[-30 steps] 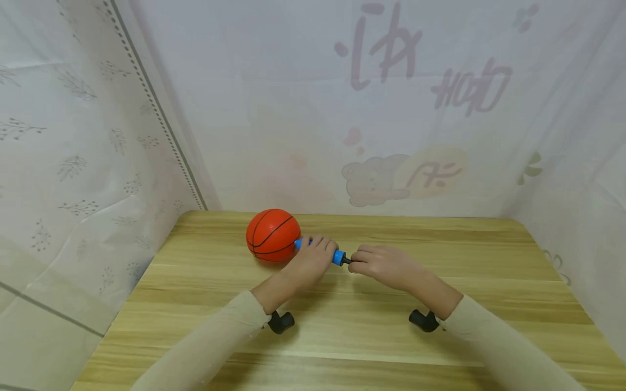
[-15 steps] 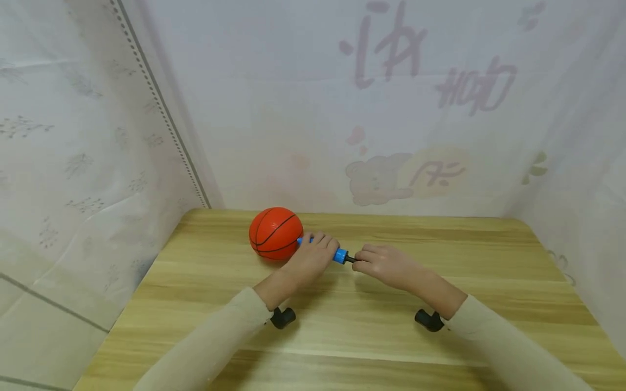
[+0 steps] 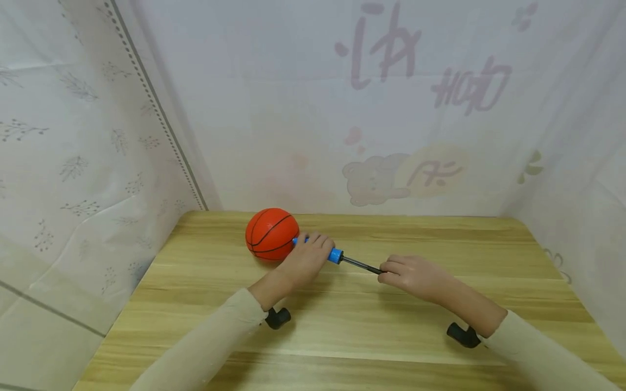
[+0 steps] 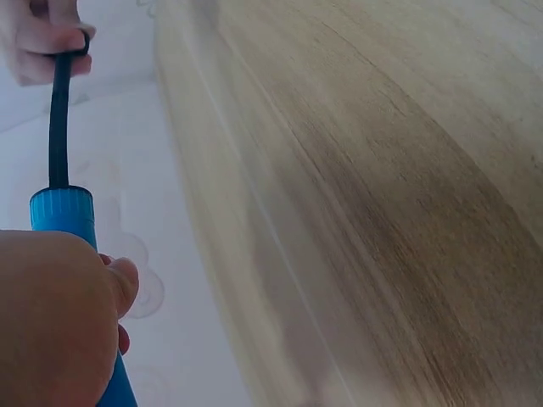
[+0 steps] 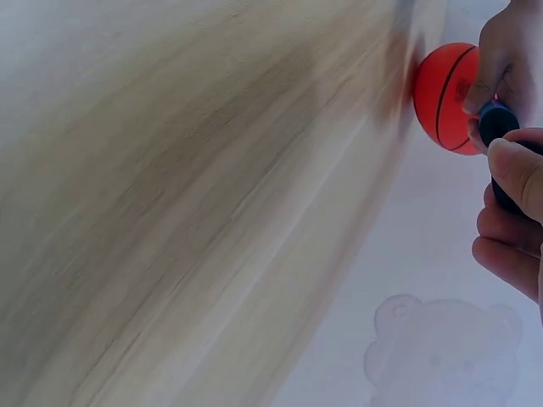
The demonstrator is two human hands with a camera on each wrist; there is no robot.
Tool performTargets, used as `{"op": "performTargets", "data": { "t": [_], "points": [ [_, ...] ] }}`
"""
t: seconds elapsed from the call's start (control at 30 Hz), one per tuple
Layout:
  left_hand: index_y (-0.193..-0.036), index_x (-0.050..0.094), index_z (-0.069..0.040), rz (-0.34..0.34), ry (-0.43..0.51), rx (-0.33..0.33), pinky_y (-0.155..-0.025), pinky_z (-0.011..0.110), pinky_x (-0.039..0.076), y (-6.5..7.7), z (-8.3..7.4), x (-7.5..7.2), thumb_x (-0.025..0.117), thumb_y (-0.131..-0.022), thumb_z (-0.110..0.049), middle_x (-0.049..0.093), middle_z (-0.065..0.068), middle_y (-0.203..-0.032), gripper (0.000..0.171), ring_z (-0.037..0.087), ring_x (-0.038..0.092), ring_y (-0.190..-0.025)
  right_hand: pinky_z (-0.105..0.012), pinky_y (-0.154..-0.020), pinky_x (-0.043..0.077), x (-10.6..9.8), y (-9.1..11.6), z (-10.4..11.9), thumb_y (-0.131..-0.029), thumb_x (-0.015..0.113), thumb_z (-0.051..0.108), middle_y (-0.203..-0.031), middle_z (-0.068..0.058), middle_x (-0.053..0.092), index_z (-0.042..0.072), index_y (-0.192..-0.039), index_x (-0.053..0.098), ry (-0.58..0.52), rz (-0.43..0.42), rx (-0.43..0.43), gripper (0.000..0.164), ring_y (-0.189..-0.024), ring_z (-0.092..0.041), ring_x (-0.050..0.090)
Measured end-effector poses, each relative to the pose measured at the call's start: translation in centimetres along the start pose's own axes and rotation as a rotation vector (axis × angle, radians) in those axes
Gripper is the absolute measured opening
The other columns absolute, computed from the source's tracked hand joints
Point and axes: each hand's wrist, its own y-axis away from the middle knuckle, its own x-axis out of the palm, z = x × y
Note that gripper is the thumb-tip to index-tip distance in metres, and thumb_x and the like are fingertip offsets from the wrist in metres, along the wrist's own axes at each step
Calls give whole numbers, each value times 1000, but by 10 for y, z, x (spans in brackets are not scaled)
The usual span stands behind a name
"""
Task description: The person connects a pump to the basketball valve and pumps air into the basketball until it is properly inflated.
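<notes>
A small orange-red basketball (image 3: 271, 234) with black lines sits toward the back of the wooden table. Against its right side is the tip end of a blue hand pump (image 3: 335, 256); whether a needle enters the ball is too small to tell. My left hand (image 3: 305, 262) grips the pump's blue barrel, fingers wrapped over it. A dark rod (image 4: 58, 127) extends well out of the barrel's capped end. At the far end of that rod, my right hand (image 3: 415, 277) holds the black handle (image 5: 506, 191), thumb and fingers curled around it.
The wooden table (image 3: 342, 331) meets a pale printed cloth (image 3: 274, 108) at the back, with cloth at both sides too. Black camera mounts (image 3: 277, 318) hang beneath both wrists, just above the tabletop.
My right hand has pulled the handle away to the right and toward me, so much more rod shows. The left hand, barrel and basketball have stayed nearly where they were.
</notes>
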Motion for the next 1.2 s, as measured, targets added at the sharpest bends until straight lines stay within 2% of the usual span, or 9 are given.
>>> {"op": "performTargets", "data": {
  "t": [0.33, 0.6, 0.63, 0.7, 0.77, 0.8, 0.87, 0.97, 1.2],
  "points": [
    [-124, 52, -7, 33, 47, -24, -102, 49, 41, 0, -1, -4, 63, -99, -4, 58, 8, -124, 28, 26, 50, -115, -23, -65, 54, -10, 8, 2, -113, 25, 10, -94, -3, 68, 8, -98, 68, 69, -2, -17, 46, -81, -15, 61],
    [-125, 52, -6, 47, 7, -32, -102, 49, 42, -3, -7, -5, 62, -100, -5, 57, 9, -122, 27, 26, 50, -116, -23, -66, 53, -6, -5, 0, -113, 21, 13, -96, -3, 66, 8, -102, 67, 71, 44, -16, 47, -82, -16, 60],
    [-126, 52, -5, 47, 8, -36, -103, 50, 42, -3, -7, -6, 63, -100, -5, 57, 10, -123, 28, 27, 50, -116, -23, -66, 54, -5, -7, -1, -113, 24, 12, -96, -3, 66, 8, -102, 67, 71, 49, -11, 44, -82, -16, 60],
    [-127, 52, -4, 50, 14, -42, -104, 51, 42, -2, -7, -6, 63, -99, -4, 57, 10, -125, 30, 27, 51, -117, -23, -67, 54, -2, -11, -2, -111, 38, 10, -97, -2, 67, 8, -102, 67, 66, 61, 2, 30, -83, -16, 60],
    [-126, 52, -5, 49, 20, -45, -104, 51, 42, -3, -8, -6, 63, -99, -5, 57, 10, -124, 29, 28, 51, -117, -23, -68, 54, 1, -16, -3, -103, 57, 6, -97, -2, 67, 9, -102, 67, 64, 67, 9, 11, -83, -15, 61],
    [-126, 52, -5, 49, 24, -47, -103, 51, 42, -3, -8, -6, 64, -99, -6, 57, 10, -124, 29, 27, 51, -116, -23, -69, 54, 3, -18, -3, -98, 65, 4, -97, -2, 67, 9, -102, 67, 63, 69, 12, 7, -84, -15, 61],
    [-125, 53, -5, 56, 32, -53, -103, 51, 42, -4, -9, -6, 65, -99, -7, 57, 10, -122, 29, 27, 50, -115, -23, -69, 53, 7, -23, -4, -87, 76, 3, -97, -1, 66, 9, -103, 67, 56, 73, 18, 19, -84, -14, 60],
    [-123, 53, -6, 62, 30, -63, -103, 51, 41, -5, -11, -5, 65, -99, -8, 56, 9, -120, 27, 27, 49, -113, -22, -70, 53, 12, -31, -5, -82, 81, 2, -96, 0, 66, 9, -102, 67, 43, 70, 24, 25, -84, -13, 60],
    [-123, 53, -6, 55, 9, -51, -102, 50, 42, -6, -14, -1, 63, -101, -9, 57, 9, -121, 24, 27, 50, -114, -21, -73, 53, 23, -46, -7, -84, 78, 1, -94, -1, 67, 9, -99, 69, 37, 67, 18, 19, -85, -13, 61]
  ]
}}
